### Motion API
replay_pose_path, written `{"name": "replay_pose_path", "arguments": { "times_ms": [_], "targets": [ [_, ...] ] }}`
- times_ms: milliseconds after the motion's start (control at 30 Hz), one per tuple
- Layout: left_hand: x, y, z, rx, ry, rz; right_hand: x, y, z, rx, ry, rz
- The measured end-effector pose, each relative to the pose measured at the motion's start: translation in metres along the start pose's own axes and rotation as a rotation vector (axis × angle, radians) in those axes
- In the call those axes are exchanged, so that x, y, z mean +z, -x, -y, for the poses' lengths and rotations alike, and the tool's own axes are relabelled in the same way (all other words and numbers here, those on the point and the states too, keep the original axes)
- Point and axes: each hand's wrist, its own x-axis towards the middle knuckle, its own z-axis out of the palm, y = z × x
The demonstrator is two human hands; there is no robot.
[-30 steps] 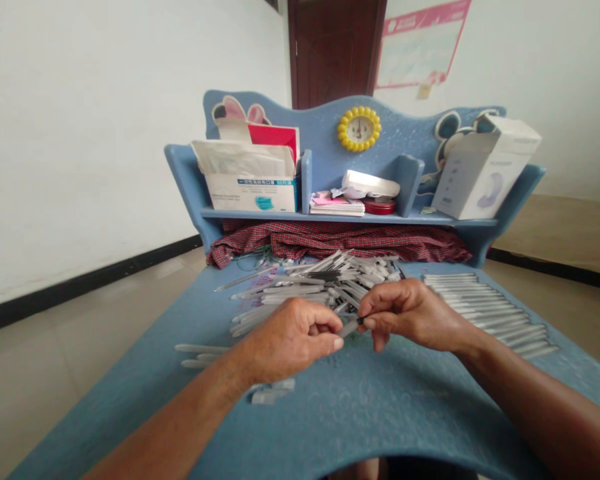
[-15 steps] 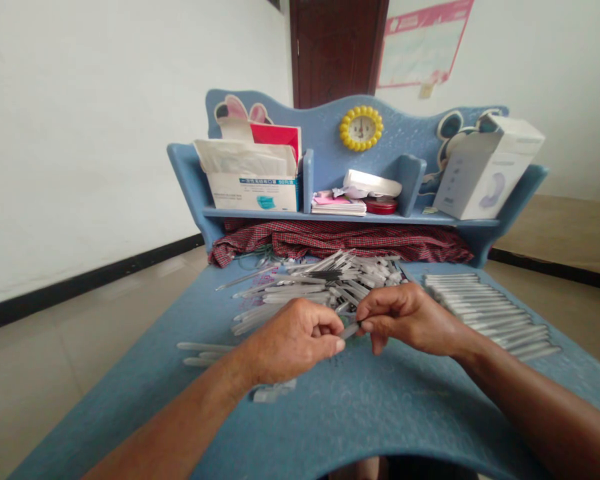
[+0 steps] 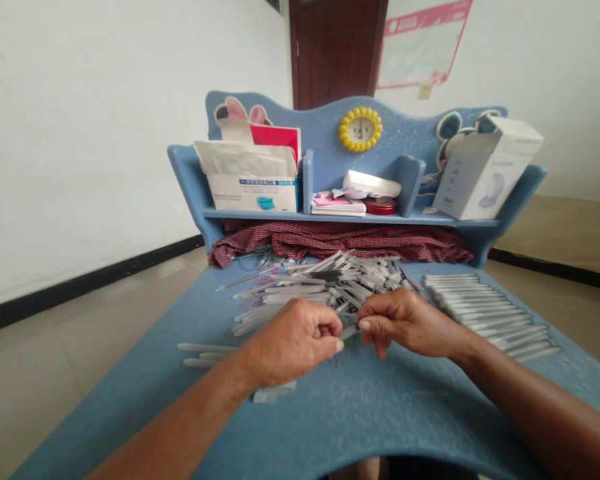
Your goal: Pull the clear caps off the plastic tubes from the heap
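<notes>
Over the middle of the blue desk [image 3: 360, 413], my left hand [image 3: 295, 340] is closed in a pinch on a slim translucent pen barrel [image 3: 349, 332]. My right hand [image 3: 405, 323] pinches the other end of that barrel between thumb and fingertips, its lower fingers curled beneath. The fingers hide most of the barrel. Just beyond both hands lies a loose heap of white and translucent pen parts [image 3: 345, 277], with some dark slender pieces among them. A neat row of pens with dark cores [image 3: 490, 313] lies to the right of my right hand.
Left of my left wrist lie a few clear barrels [image 3: 205, 348], and more translucent pieces [image 3: 275, 393] sit under the forearm. A checked cloth [image 3: 340, 241] is bunched beneath the shelf. On the shelf stand a mask box [image 3: 253, 190], a red tin [image 3: 381, 207] and a white box [image 3: 485, 173].
My right hand has shifted very slightly down. The dark tip that showed at its fingertips is now hidden. My left hand has barely moved.
</notes>
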Motion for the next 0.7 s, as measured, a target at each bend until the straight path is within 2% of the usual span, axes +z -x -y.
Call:
{"name": "replay_pose_path", "arguments": {
  "times_ms": [167,400,567,700],
  "targets": [
    [0.0005,-0.0010,0.0027,0.023,-0.046,-0.004,0.0004,-0.0008,-0.0010,0.084,-0.006,0.033],
    [-0.0005,-0.0012,0.0022,0.003,-0.032,0.004,-0.0015,-0.0003,-0.0053,0.073,-0.157,0.021],
    [0.0003,-0.0011,0.0023,0.011,-0.047,-0.003,0.0025,-0.0019,-0.0055,0.088,-0.024,0.027],
    [0.0011,-0.0011,0.0042,0.004,-0.035,-0.002,0.0001,-0.0017,-0.0038,0.086,-0.061,0.002]
  ]
}}
